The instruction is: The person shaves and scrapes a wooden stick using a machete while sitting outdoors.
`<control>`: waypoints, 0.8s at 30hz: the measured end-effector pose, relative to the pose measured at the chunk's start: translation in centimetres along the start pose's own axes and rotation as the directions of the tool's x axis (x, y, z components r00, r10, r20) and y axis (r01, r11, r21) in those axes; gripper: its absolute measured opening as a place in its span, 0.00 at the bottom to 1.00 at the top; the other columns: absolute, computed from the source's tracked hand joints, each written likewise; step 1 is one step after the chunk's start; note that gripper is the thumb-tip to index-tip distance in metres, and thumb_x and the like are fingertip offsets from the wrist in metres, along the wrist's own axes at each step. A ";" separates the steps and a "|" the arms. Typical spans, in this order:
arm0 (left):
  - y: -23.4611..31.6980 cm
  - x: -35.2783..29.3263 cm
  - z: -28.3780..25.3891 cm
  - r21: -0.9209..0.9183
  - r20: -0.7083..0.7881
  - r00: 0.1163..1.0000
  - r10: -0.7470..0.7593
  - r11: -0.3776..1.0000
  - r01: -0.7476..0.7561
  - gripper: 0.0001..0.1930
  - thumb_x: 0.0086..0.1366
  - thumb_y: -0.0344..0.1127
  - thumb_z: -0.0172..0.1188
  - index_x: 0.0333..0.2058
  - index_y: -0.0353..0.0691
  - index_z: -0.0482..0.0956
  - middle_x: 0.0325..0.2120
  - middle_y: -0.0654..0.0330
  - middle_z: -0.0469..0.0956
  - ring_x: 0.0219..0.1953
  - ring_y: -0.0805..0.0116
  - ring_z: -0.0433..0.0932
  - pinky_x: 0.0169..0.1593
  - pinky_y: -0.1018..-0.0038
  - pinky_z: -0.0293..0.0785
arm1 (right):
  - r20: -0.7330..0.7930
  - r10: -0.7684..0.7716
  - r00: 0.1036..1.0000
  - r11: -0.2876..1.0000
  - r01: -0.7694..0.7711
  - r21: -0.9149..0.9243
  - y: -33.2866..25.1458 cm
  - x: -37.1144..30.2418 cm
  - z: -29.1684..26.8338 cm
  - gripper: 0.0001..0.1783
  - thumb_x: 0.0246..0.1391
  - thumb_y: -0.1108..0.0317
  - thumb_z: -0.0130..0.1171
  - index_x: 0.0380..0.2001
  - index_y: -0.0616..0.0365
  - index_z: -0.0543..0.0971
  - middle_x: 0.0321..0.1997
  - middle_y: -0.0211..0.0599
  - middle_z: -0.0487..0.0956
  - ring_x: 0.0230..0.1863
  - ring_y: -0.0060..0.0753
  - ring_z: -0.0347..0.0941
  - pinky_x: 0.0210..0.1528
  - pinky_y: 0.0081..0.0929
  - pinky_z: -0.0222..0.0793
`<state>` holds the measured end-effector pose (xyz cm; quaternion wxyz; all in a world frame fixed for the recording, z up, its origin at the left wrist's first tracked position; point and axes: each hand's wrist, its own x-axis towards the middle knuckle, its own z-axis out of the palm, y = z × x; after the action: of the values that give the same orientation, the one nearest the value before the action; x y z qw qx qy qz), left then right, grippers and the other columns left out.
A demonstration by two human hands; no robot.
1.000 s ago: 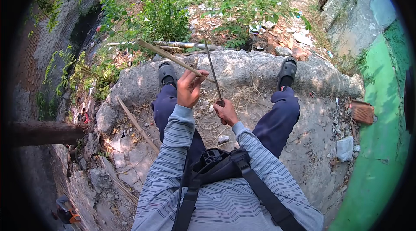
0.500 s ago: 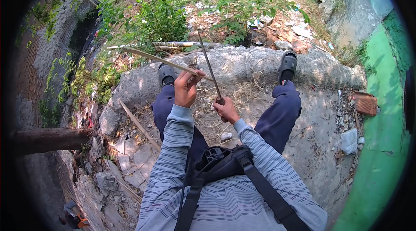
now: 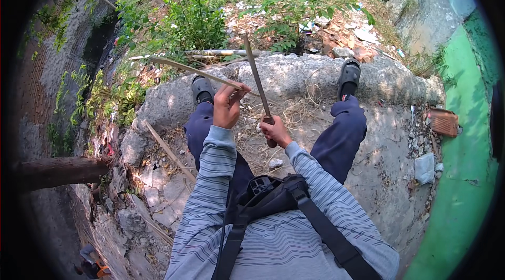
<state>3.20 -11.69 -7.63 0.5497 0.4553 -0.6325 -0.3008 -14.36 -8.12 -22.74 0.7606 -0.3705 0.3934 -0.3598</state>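
Note:
My left hand [image 3: 227,107] is closed on a long, pale wooden strip [image 3: 184,69], probably split bamboo. The strip slants from the upper left down to just past my fingers. In my right hand [image 3: 276,131] is a long-bladed knife [image 3: 255,74], gripped by its brown wooden handle. Its dark blade points up and away from me, with the flat side partly showing. The strip's near end lies close to the blade; whether they touch I cannot tell. Thin pale shavings [image 3: 300,114] litter the ground between my feet.
A rough concrete ledge [image 3: 284,77] runs under my feet. Another pale strip [image 3: 169,149] lies left of my leg. Green plants [image 3: 194,25] grow beyond the ledge. To the right are a brown block [image 3: 443,122], a whitish lump [image 3: 424,168] and a green wall [image 3: 465,175].
The knife's blade has turned, showing more of its flat side, and its tip has shifted slightly right. My left hand and the strip have barely moved.

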 end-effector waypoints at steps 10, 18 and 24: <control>-0.4 0.1 -0.1 -0.054 -0.006 1.000 0.008 0.999 -0.009 0.12 0.62 0.10 0.54 0.39 0.32 0.80 0.36 0.55 0.81 0.42 0.62 0.83 0.45 0.70 0.81 | -0.088 -0.121 0.989 0.959 0.093 -0.268 -0.4 0.2 0.0 0.08 0.56 0.68 0.62 0.26 0.59 0.77 0.17 0.25 0.72 0.16 0.18 0.67 0.17 0.22 0.60; -0.4 -0.1 -0.4 0.003 0.029 0.999 0.024 1.000 -0.024 0.16 0.57 0.07 0.50 0.38 0.31 0.78 0.35 0.54 0.78 0.42 0.61 0.83 0.48 0.69 0.81 | -0.080 -0.140 0.987 0.945 0.109 -0.308 0.1 0.1 -0.4 0.09 0.57 0.69 0.61 0.25 0.57 0.74 0.17 0.25 0.69 0.14 0.17 0.64 0.15 0.21 0.58; 0.1 -0.1 -0.8 0.066 0.042 0.998 0.039 0.997 -0.042 0.16 0.57 0.06 0.49 0.37 0.30 0.78 0.35 0.54 0.78 0.41 0.62 0.83 0.48 0.70 0.81 | -0.134 0.004 0.991 0.982 -0.029 -0.187 0.9 0.7 -1.0 0.09 0.57 0.69 0.60 0.25 0.57 0.74 0.17 0.26 0.71 0.14 0.17 0.64 0.15 0.22 0.58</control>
<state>3.91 -11.48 -7.42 0.5273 0.4544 -0.6623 -0.2774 -14.72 -8.61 -24.13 0.6970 -0.4129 0.4788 -0.3385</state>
